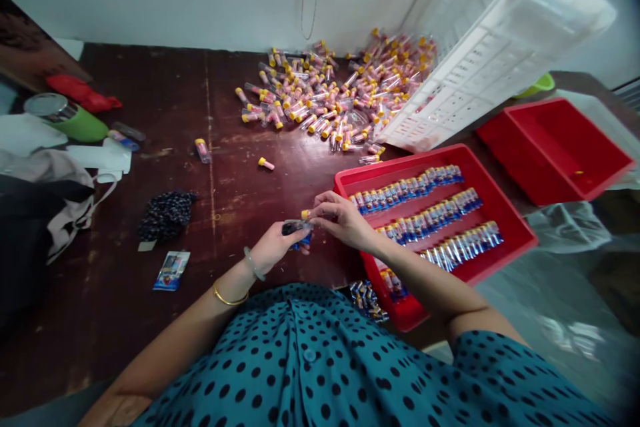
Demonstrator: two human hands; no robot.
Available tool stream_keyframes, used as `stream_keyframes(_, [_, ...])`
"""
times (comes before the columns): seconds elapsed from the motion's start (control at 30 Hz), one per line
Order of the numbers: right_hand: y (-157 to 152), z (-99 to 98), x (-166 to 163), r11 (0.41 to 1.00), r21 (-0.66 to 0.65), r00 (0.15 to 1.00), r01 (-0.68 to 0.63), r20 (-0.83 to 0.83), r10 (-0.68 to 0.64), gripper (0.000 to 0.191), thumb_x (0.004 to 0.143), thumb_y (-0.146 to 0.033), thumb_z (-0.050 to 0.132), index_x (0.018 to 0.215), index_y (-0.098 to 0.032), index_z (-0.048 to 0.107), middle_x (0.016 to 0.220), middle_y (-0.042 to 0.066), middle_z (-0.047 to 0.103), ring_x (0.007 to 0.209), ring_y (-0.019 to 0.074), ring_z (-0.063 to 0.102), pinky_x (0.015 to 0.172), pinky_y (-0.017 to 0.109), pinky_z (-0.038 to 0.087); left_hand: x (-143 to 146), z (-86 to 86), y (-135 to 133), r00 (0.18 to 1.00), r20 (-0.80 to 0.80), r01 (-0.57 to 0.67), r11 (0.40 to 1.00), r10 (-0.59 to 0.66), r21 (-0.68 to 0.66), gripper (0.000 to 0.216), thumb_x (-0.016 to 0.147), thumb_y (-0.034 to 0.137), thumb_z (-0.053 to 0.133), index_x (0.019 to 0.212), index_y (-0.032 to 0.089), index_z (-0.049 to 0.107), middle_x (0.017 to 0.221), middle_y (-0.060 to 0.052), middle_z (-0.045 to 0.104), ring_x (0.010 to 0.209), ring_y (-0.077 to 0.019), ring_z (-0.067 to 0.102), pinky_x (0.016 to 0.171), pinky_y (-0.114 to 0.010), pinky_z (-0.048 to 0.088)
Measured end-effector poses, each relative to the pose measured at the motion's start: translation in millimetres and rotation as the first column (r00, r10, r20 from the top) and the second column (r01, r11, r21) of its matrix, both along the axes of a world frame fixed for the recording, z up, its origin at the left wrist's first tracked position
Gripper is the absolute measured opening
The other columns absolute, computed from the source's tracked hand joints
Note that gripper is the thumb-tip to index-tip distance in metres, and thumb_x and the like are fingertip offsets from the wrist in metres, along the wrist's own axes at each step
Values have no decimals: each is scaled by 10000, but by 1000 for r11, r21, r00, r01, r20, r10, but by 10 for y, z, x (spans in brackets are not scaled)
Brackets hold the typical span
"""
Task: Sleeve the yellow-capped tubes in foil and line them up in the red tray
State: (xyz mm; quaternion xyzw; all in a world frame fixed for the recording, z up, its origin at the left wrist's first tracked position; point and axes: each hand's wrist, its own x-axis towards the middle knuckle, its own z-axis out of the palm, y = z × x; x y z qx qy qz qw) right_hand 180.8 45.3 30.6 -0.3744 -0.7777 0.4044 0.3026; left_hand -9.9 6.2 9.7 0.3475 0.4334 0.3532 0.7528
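My left hand is closed around a small dark blue wrapper or label, held just above the brown table. My right hand pinches a small clear tube with a yellow cap and holds it against that wrapper. Right beside my hands stands a red tray with three rows of wrapped tubes laid side by side. A big heap of unwrapped yellow-capped tubes lies at the far side of the table.
A white plastic crate leans tilted over the heap. A second red tray stands at right. Two loose tubes lie mid-table, with a dark cloth, a printed label, a green flask and bags at left.
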Motion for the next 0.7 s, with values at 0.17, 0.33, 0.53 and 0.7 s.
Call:
stream_keyframes(0.17, [58,61,32,962,-274,999,-7,-40,-4,332,919,-355,596,1212,-211,657,1057,69,600,928,172,589,865,327,483,-66,-93,5,997,49,-64,998,63,29,265,699,354,809,778,119,714,664,-56,696,591,-169,647,502,-253,496])
stream_keyframes(0.33, [-136,-94,92,479,-857,918,-187,-327,-226,443,918,-548,538,1079,-155,661,837,25,602,624,91,520,649,254,501,-182,-127,30,982,76,-171,984,175,-52,297,627,332,860,710,119,669,580,-31,658,542,-141,613,444,-210,439])
stream_keyframes(0.53, [-356,-10,62,407,-842,875,-355,-452,-174,369,831,-486,694,1002,-168,616,774,-8,566,612,89,521,674,266,476,-265,-97,31,990,62,-123,988,129,-91,275,647,302,841,767,118,675,625,-23,654,569,-148,623,432,-212,448])
stream_keyframes(0.7, [-167,16,-179,809,-581,934,91,-231,-271,306,742,-399,773,865,-172,609,695,-45,541,624,93,485,637,234,402,-171,-75,-27,998,42,-55,998,54,7,259,709,314,792,832,111,690,657,-24,658,566,-151,615,447,-240,475])
